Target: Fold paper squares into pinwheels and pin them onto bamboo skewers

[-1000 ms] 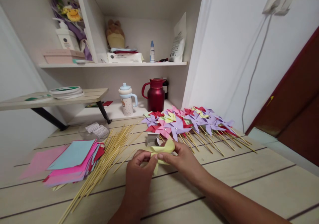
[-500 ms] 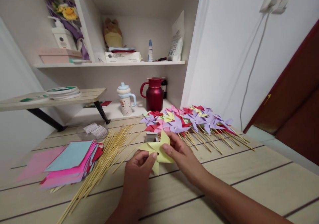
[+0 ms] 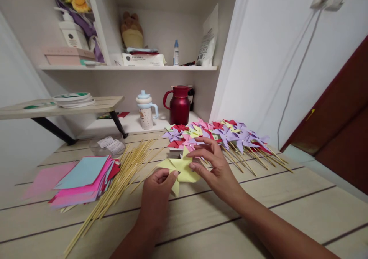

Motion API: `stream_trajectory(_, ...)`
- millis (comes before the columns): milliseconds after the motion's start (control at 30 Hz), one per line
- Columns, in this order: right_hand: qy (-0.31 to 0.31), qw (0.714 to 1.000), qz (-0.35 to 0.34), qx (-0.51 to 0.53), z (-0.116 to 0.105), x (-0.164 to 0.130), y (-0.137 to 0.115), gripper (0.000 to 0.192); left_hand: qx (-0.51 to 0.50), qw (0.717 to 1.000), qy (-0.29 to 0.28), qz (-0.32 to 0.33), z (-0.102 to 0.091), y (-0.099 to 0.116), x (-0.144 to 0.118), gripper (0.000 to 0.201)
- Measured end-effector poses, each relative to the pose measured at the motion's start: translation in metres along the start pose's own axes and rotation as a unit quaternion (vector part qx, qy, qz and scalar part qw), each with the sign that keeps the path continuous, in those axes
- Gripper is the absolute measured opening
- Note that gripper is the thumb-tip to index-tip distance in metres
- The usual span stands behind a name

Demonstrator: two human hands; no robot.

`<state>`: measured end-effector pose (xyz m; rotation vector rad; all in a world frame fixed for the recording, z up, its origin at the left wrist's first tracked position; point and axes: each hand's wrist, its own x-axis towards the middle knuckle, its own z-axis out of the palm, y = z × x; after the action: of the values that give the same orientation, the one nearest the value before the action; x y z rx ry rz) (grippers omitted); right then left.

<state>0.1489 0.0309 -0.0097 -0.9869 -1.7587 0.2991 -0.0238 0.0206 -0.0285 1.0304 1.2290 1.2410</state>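
A yellow paper pinwheel head (image 3: 179, 169) is held above the wooden table (image 3: 258, 209) at centre. My left hand (image 3: 157, 188) pinches its lower left part between thumb and fingers. My right hand (image 3: 211, 165) touches its right side with the thumb, the other fingers spread above it. Just behind the yellow paper sits a small white box (image 3: 174, 161), mostly hidden. A pile of finished pinwheels on sticks (image 3: 221, 136), purple, red, pink and yellow, lies beyond my right hand.
Several bamboo sticks (image 3: 120, 182) lie fanned to the left of my hands. A stack of coloured paper squares (image 3: 83, 176) sits further left. A red jug (image 3: 179, 105), a lidded cup (image 3: 146, 111) and shelves stand at the back.
The folded yellow paper has opened out flatter into a pinwheel shape. My right hand's fingers have lifted and spread, leaving the thumb on the paper. My left hand kept its pinch.
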Motion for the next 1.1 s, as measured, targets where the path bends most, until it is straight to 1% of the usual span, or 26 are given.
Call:
stream_trajectory(67, -0.011, 1.0, -0.006, -0.013, 0.001, -0.0008, 0.0003, 0.01, 0.003, 1.0, 0.003, 0.001, -0.0003, -0.0012, 0.0016, 0.025)
stream_trajectory(200, -0.027, 0.999, 0.008, -0.023, 0.0019, -0.0015, 0.0017, 0.006, 0.013, 1.0, 0.007, 0.001, 0.0001, -0.0015, 0.0022, 0.025)
stream_trajectory(333, -0.039, 0.999, 0.013, -0.021, 0.0021, -0.0008, 0.003, 0.009, 0.035, 0.999, 0.01, 0.014, 0.0014, 0.0004, 0.0005, 0.024)
stream_trajectory(467, -0.036, 0.999, 0.017, -0.019, 0.0026, 0.0001, 0.0043, 0.013, 0.04, 0.999, 0.006, 0.032, 0.0021, 0.0022, -0.0007, 0.024)
stream_trajectory(733, -0.038, 0.999, 0.019, -0.021, 0.002, 0.0008, 0.0051, 0.011, 0.05, 0.998, 0.011, 0.048, 0.0023, 0.0006, -0.0006, 0.023)
stream_trajectory(867, -0.05, 0.998, 0.024, -0.023, 0.0021, 0.001, 0.0057, 0.012, 0.058, 0.997, 0.01, 0.043, 0.0014, -0.0001, -0.0014, 0.023)
stream_trajectory(1100, -0.047, 0.998, 0.029, -0.011, 0.0023, 0.0015, 0.004, 0.014, 0.055, 0.998, 0.002, 0.031, 0.0021, -0.0006, -0.0021, 0.023)
